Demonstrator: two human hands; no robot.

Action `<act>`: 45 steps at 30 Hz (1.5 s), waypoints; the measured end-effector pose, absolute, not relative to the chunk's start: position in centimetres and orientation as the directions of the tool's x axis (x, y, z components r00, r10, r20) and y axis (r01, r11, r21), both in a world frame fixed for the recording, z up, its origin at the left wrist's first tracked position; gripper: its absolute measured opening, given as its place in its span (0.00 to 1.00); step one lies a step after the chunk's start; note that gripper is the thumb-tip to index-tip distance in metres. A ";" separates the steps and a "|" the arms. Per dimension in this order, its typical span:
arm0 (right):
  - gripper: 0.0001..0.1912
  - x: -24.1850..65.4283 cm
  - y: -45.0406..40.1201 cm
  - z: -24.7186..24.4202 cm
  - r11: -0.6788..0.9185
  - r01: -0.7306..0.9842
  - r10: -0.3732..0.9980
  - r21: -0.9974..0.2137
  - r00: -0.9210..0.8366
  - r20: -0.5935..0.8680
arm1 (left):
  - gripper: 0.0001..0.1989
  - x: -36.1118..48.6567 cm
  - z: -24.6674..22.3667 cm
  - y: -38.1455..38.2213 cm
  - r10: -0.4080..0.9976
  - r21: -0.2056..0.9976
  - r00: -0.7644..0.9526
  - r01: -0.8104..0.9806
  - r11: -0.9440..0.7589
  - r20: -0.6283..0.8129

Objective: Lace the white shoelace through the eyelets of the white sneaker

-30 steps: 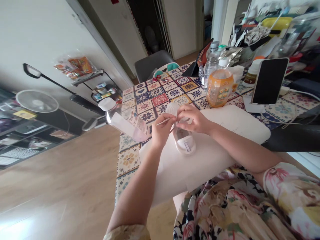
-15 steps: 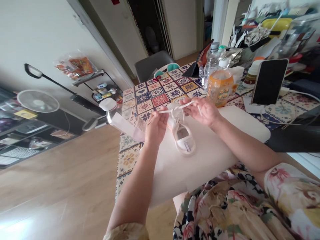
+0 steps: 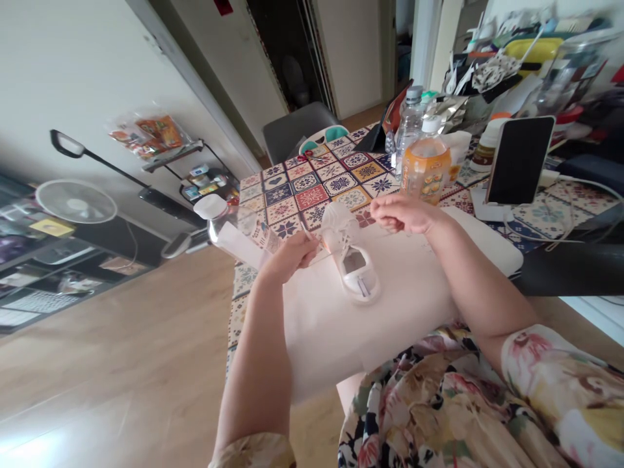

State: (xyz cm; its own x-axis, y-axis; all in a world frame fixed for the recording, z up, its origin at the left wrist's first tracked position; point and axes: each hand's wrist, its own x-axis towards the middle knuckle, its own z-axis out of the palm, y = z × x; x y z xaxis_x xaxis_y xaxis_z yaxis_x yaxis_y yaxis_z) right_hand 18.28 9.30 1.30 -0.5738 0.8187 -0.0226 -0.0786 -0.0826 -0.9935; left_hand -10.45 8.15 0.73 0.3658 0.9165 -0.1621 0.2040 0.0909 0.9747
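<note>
A small white lace-up shoe [image 3: 363,284] lies on a white mat, its heel opening towards me and its toe pointing away. Left of the shoe, my left hand [image 3: 294,255] is closed on one end of the white shoelace [image 3: 347,235]. My right hand [image 3: 403,213] makes a fist to the right of the toe, closed on the other end. The lace between each hand and the shoe is thin and blurred, and the ends inside the fists are hidden.
The white mat [image 3: 331,344] covers the near part of a patterned tablecloth [image 3: 312,195]. A clear bottle with a white cap [image 3: 210,208] leans at left. An orange-labelled bottle [image 3: 428,166] and a phone on a stand [image 3: 521,159] are at right. Red scissors [image 3: 307,156] lie farther back.
My hands have moved apart, the left towards the lower left and the right slightly outward. Their fingers have curled into fists, and the loose loop over the shoe has drawn in.
</note>
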 end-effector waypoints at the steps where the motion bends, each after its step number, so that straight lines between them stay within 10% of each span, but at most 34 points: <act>1: 0.11 18.1 9.2 1.1 -0.090 0.004 0.777 -0.996 -0.625 -0.073 | 0.15 -10.4 0.5 8.3 0.914 0.964 0.366 0.254 0.080 -0.173; 12: 0.14 17.2 9.8 -0.1 0.321 0.363 0.737 -0.875 -0.676 -0.010 | 0.10 -10.0 0.3 8.2 0.854 0.921 0.490 0.388 -0.034 -0.175; 21: 0.12 17.9 9.9 0.3 0.264 0.350 0.653 -0.899 -0.751 -0.101 | 0.10 -10.6 0.4 8.5 0.801 0.916 0.581 0.385 -0.114 -0.145; 35: 0.15 15.3 9.0 -0.3 -0.074 -0.375 0.688 -0.924 -0.690 0.224 | 0.11 -9.8 -0.5 8.3 0.796 0.962 0.541 -0.177 -0.209 0.272; 45: 0.11 12.3 8.3 -1.6 0.004 -0.364 0.863 -0.932 -0.470 0.187 | 0.10 -6.1 -1.7 7.6 0.908 0.933 0.337 -0.333 -0.133 0.249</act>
